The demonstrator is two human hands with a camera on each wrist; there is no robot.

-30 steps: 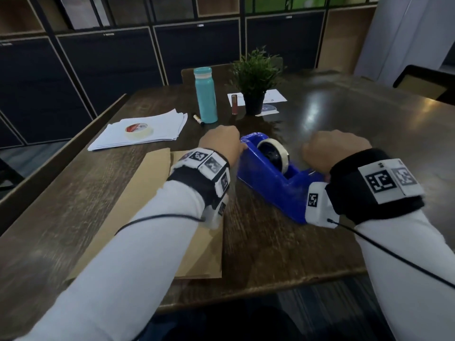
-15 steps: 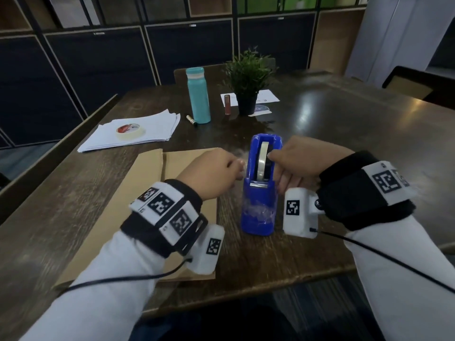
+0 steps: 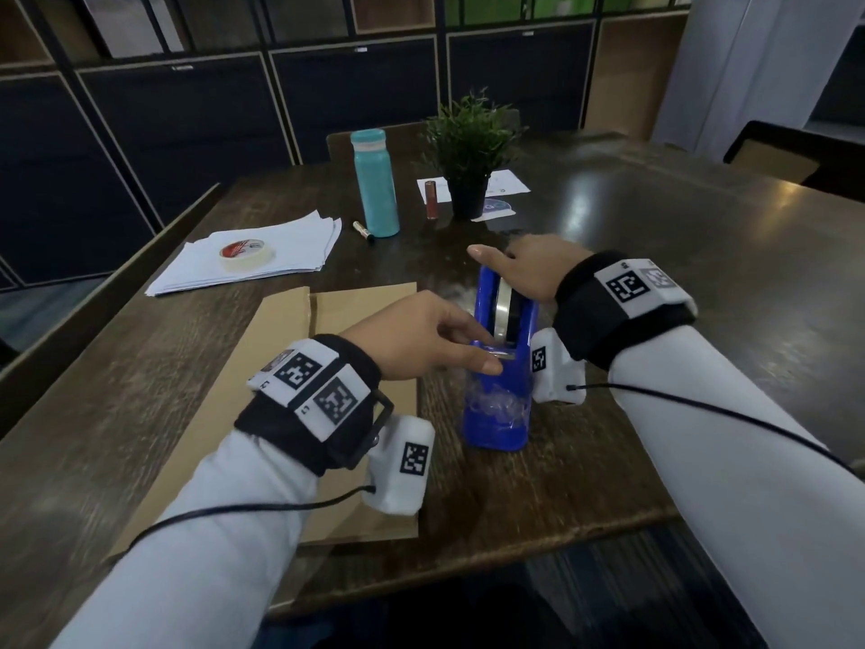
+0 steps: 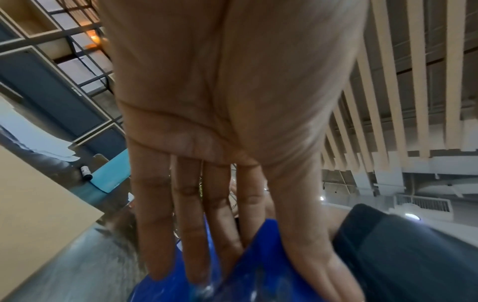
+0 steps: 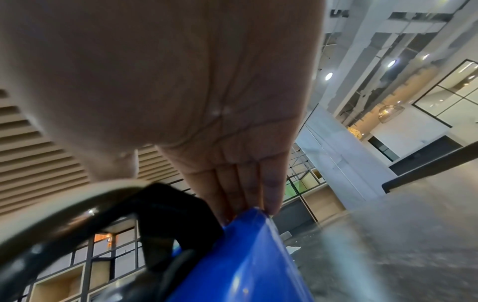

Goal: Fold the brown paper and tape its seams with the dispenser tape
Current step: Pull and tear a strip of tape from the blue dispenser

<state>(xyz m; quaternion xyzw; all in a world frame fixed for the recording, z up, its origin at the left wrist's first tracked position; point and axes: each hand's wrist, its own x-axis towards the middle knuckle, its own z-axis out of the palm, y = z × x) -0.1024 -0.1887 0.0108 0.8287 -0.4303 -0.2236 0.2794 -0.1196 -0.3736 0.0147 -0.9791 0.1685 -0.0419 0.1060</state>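
The blue tape dispenser [image 3: 496, 414] stands lengthwise on the dark table, its cutter end toward me and the tape roll [image 3: 504, 306] upright in it. My right hand [image 3: 505, 264] rests on its far top end with straight fingers [image 5: 248, 196] against the blue body [image 5: 245, 255]. My left hand [image 3: 489, 356] reaches to the cutter end; straight fingers [image 4: 191, 224] and the thumb touch the blue front [image 4: 264, 265] on either side. Whether they hold a tape end is hidden. The folded brown paper [image 3: 360, 311] lies flat to the left, partly under my left forearm.
A stack of white sheets [image 3: 299, 255] with a masking tape roll [image 3: 247, 252] lies at the back left. Behind the dispenser stand a teal bottle [image 3: 377, 185], a marker [image 3: 362, 229], a brown tube [image 3: 431, 199] and a potted plant [image 3: 468, 152]. The table edge [image 3: 468, 555] runs close to me.
The dispenser has turned from slanting to lengthwise. My right hand moved from its near end up to the far top. My left hand uncurled and reached to the cutter end.
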